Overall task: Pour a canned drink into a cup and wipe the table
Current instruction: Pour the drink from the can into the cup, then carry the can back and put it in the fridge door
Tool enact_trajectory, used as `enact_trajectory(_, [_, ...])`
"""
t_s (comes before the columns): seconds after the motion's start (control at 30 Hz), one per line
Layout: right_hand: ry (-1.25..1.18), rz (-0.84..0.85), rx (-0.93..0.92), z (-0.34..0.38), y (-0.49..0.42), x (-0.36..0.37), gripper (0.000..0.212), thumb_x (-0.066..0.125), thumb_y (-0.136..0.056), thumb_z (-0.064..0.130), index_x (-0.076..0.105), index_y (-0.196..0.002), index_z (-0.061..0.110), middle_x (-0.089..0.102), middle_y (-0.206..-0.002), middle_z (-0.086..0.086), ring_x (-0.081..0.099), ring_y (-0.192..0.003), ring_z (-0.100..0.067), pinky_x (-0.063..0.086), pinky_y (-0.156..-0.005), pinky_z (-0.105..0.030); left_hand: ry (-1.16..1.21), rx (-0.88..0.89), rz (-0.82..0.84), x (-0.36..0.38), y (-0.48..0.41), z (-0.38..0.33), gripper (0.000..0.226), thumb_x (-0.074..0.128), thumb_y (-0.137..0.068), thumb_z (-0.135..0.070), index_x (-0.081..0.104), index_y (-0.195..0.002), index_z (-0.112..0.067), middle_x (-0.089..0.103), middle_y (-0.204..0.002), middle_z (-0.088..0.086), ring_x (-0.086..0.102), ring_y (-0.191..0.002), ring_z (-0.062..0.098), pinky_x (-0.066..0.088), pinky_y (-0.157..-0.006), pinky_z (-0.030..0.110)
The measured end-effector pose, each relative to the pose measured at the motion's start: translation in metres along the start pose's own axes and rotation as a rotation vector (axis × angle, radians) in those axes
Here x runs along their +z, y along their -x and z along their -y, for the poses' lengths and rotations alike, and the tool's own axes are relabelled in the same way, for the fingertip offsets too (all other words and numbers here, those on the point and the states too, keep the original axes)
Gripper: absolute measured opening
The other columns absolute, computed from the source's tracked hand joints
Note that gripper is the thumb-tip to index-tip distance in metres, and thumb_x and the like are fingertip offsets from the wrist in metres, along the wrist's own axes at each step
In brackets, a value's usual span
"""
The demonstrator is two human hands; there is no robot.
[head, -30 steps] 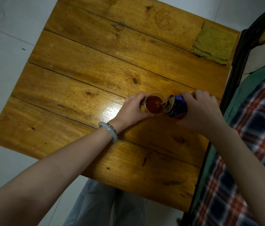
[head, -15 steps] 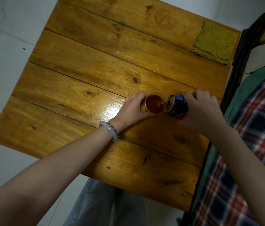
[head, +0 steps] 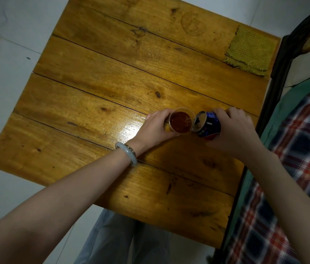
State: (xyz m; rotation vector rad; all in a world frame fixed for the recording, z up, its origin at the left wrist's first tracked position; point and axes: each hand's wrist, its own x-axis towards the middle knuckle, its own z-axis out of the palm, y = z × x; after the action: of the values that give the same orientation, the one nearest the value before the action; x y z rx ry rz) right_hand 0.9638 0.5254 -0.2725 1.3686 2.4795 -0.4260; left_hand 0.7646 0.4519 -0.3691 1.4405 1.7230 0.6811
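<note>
Head view: the clear cup (head: 180, 121), holding dark reddish-brown drink, stands on the wooden table (head: 93, 92). The left hand (head: 158, 128) curls its fingers round the cup's left side. Just right of the cup, the blue can (head: 207, 124) is tipped over with its open top at the cup's rim, and the right hand (head: 234, 130) grips it, fingers curled round its body. Well beyond the cup to the right lies a yellow-green cloth (head: 251, 50). Nearer than the cup, a pale bracelet (head: 126, 155) circles the left wrist.
</note>
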Motion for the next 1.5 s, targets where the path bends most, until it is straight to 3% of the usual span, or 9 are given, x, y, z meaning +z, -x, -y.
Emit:
enact_trajectory(0.2, [-0.24, 0.029, 0.03, -0.002, -0.001, 0.01, 0.074, 0.075, -0.064, 0.038, 0.042, -0.129, 0.021, 0.046, -0.115, -0.003, 0.034, -0.098, -0.014, 0.029, -0.085, -0.032, -0.001, -0.003, -0.003, 0.001, 0.0, 0.001, 0.065, 0.081, -0.068, -0.037, 0.051, -0.124, -0.023, 0.059, -0.12, -0.007, 0.049, -0.115, 0.015, 0.039, -0.1, 0.043])
enact_trajectory(0.37, [-0.478, 0.018, 0.047, 0.001, 0.003, 0.001, 0.075, 0.081, -0.064, 0.03, 0.044, -0.129, 0.019, 0.049, -0.122, 0.0, 0.042, -0.115, -0.018, 0.034, -0.098, -0.032, -0.003, -0.046, 0.019, -0.007, 0.008, 0.002, 0.076, 0.083, -0.065, -0.036, 0.046, -0.131, -0.02, 0.055, -0.128, -0.002, 0.047, -0.121, 0.017, 0.039, -0.103, 0.042])
enact_trajectory(0.5, [-0.668, -0.025, 0.068, 0.011, 0.008, -0.022, 0.078, 0.084, -0.06, 0.03, 0.045, -0.127, 0.024, 0.052, -0.123, 0.004, 0.047, -0.115, -0.016, 0.042, -0.099, -0.04, 0.067, -0.126, -0.037, -0.028, 0.028, -0.005, 0.08, 0.083, -0.066, -0.035, 0.044, -0.134, -0.019, 0.051, -0.128, -0.007, 0.042, -0.121, 0.009, 0.033, -0.102, 0.023])
enact_trajectory(0.77, [-0.872, -0.21, -0.117, 0.073, 0.008, -0.055, 0.069, 0.082, -0.057, 0.038, 0.046, -0.116, 0.043, 0.055, -0.115, 0.024, 0.049, -0.116, -0.018, 0.044, -0.096, -0.044, 0.186, 0.048, -0.131, -0.096, 0.065, -0.046, 0.071, 0.075, -0.064, -0.051, 0.048, -0.128, -0.036, 0.052, -0.131, -0.014, 0.044, -0.126, 0.004, 0.035, -0.103, 0.024])
enact_trajectory(0.93, [-1.026, -0.193, -0.116, 0.124, -0.011, -0.043, 0.072, 0.08, -0.051, 0.044, 0.047, -0.115, 0.048, 0.058, -0.115, 0.026, 0.05, -0.117, -0.013, 0.043, -0.097, -0.042, 0.138, 0.01, -0.226, -0.116, 0.076, -0.043, 0.063, 0.069, -0.063, -0.056, 0.038, -0.118, -0.062, 0.048, -0.121, -0.034, 0.043, -0.116, -0.01, 0.036, -0.097, 0.015])
enact_trajectory(1.07, [-1.114, -0.206, -0.046, 0.156, -0.028, -0.015, 0.065, 0.081, -0.053, 0.036, 0.049, -0.108, 0.046, 0.057, -0.108, 0.026, 0.051, -0.113, -0.01, 0.041, -0.099, -0.037, 0.174, -0.069, -0.291, -0.121, 0.072, -0.021, 0.059, 0.072, -0.069, -0.038, 0.043, -0.119, -0.046, 0.054, -0.121, -0.018, 0.051, -0.116, 0.01, 0.042, -0.095, 0.025])
enact_trajectory(1.23, [-1.145, -0.263, 0.014, 0.17, -0.052, 0.028, 0.067, 0.081, -0.057, 0.025, 0.05, -0.117, 0.028, 0.057, -0.113, 0.018, 0.051, -0.112, -0.008, 0.042, -0.099, -0.042, 0.197, -0.118, -0.279, -0.109, 0.052, 0.017, 0.057, 0.068, -0.073, -0.012, 0.049, -0.124, -0.03, 0.059, -0.122, -0.005, 0.057, -0.112, 0.015, 0.047, -0.097, 0.037])
enact_trajectory(1.33, [-1.128, -0.245, 0.07, 0.17, -0.062, 0.048, 0.073, 0.082, -0.059, 0.021, 0.049, -0.124, 0.022, 0.055, -0.119, 0.009, 0.048, -0.115, -0.011, 0.04, -0.1, -0.037, 0.188, -0.18, -0.219, -0.102, 0.042, 0.034, 0.058, 0.07, -0.078, -0.006, 0.05, -0.131, -0.02, 0.057, -0.124, -0.005, 0.056, -0.112, 0.011, 0.047, -0.099, 0.032])
enact_trajectory(1.5, [-1.138, -0.232, 0.1, 0.168, -0.074, 0.071, 0.07, 0.078, -0.056, 0.028, 0.052, -0.12, 0.019, 0.06, -0.115, 0.005, 0.054, -0.111, -0.017, 0.044, -0.096, -0.045, 0.135, -0.151, -0.141, -0.097, 0.034, 0.045, 0.058, 0.07, -0.079, -0.007, 0.048, -0.132, -0.015, 0.056, -0.128, 0.0, 0.053, -0.115, 0.009, 0.043, -0.099, 0.023])
